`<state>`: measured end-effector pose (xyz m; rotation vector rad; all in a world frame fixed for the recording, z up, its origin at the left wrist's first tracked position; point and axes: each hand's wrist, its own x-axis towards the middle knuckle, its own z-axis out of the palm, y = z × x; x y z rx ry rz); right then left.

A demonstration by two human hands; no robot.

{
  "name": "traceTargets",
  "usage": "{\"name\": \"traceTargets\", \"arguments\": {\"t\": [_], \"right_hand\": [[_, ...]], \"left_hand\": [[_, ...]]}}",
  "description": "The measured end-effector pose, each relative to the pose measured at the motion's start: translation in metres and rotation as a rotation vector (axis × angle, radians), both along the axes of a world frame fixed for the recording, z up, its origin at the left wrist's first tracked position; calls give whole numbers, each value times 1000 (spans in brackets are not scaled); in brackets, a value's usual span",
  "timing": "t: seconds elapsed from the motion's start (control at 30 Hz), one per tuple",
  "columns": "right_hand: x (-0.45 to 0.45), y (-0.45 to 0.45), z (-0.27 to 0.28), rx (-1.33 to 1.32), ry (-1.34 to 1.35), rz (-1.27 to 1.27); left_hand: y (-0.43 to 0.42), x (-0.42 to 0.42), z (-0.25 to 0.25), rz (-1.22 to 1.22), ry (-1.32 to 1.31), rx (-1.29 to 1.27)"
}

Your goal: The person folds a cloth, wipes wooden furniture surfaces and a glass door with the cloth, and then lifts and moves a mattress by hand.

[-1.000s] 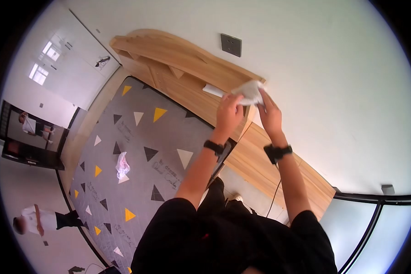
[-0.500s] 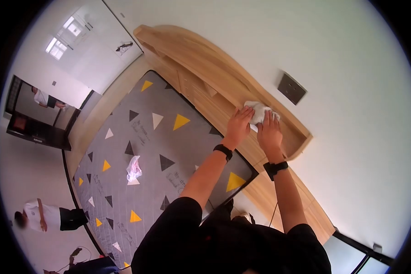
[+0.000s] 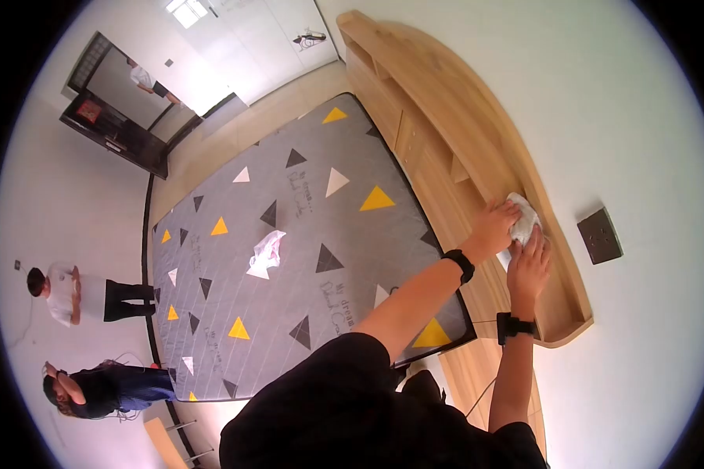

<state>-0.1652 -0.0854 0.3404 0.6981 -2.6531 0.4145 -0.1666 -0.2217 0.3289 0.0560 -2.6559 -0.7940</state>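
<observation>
A crumpled white cloth [image 3: 523, 220] lies on the top ledge of the light wooden headboard [image 3: 461, 86]. My left hand [image 3: 494, 229] grips the cloth's near left side, fingers curled onto it. From below, my right hand [image 3: 530, 270] presses its fingers on the cloth's lower end. Both hands sit close together, with a dark band on each wrist. What lies under the fingers is hidden.
Beside the headboard is a grey mattress [image 3: 289, 227] with triangle patterns and a plastic bag [image 3: 267, 252] on it. A dark wall socket [image 3: 600, 236] is beyond the ledge. Two people [image 3: 62, 293] [image 3: 105, 391] stand across the room; another person [image 3: 145, 82] is by the doorway.
Both hands and the cloth have shifted along the ledge, away from its rounded near end. My view has turned, so the room appears moved to the right.
</observation>
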Motion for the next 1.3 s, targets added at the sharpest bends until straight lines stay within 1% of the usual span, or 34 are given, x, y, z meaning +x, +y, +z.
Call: {"name": "traceTargets", "arguments": {"t": [0.07, 0.1, 0.17, 0.2, 0.27, 0.3, 0.33, 0.4, 0.43, 0.47, 0.5, 0.53, 0.57, 0.63, 0.67, 0.73, 0.77, 0.8, 0.83, 0.9, 0.93, 0.97, 1.0, 1.03, 1.07, 1.13, 1.2, 1.23, 1.27, 1.3], "right_hand": [[0, 0, -2, -23, 41, 22], [-1, 1, -4, -24, 48, 27], [-5, 2, -13, -72, 51, 40], [-4, 4, -11, -102, 63, 48], [1, 19, -11, -117, 54, 44], [5, 25, -7, -134, 44, 39], [13, 31, -6, -134, 37, 27], [43, 52, -5, -14, 6, -210], [57, 63, -5, 2, 2, -232], [69, 71, -6, 19, 66, -222], [78, 80, -7, 40, 129, -202], [82, 85, -10, 3, 250, -153], [83, 87, -12, 22, 250, -152], [81, 83, -14, -6, 272, -134], [79, 78, -19, 37, 270, -170], [79, 72, -23, 86, 283, -159], [74, 67, -25, 115, 299, -163], [70, 61, -25, 136, 398, -129], [63, 55, -25, 130, 407, -106], [57, 38, -25, 77, 434, 119], [53, 27, -27, 55, 353, 217], [53, 11, -31, 55, 346, 249], [55, -3, -33, 45, -26, 372], [63, -11, -36, 46, -399, 485], [79, -13, -40, 63, -407, 517], [118, -22, -43, -56, -647, 641], [154, -19, -58, -295, -814, 768], [171, -18, -57, -294, -824, 794], [186, -18, -52, -365, -957, 854], [198, -17, -47, -434, -1092, 907]], "left_hand": [[-2, -6, -14, -61, 52, 27], [-3, -5, -13, -56, 59, 26], [-5, -1, -6, -124, 16, -28], [-2, 3, -2, -124, 21, -31], [10, 12, 0, -123, -82, -114], [19, 19, 7, -128, -84, -115], [31, 27, 11, -164, -125, -77], [54, 41, 9, -227, -178, -23], [64, 42, 2, -296, -148, 78], [73, 39, -5, -366, -115, 180], [81, 40, -3, -383, -115, 198], [81, 43, 1, -431, -98, 225], [81, 45, 6, -471, -78, 251], [79, 43, -1, -452, -52, 310], [76, 43, -1, -462, -36, 296], [79, 49, -1, -455, -5, 287], [82, 53, -1, -366, 30, 201], [80, 55, -1, -273, 59, 112], [72, 57, -2, -249, 68, 110], [54, 82, -9, -42, 172, 219], [45, 101, -1, -8, 168, 222], [30, 120, 7, 100, 26, 145], [16, 142, 12, 207, -119, 74], [0, 164, 12, 170, -205, 122], [-12, 189, 13, 134, -288, 173], [-34, 242, -33, 152, -47, 186], [-36, 302, -42, 234, 40, 284], [-26, 331, -33, 405, -55, 463], [-16, 353, -24, 572, -148, 641], [-12, 370, -27, 593, -147, 633]]}}
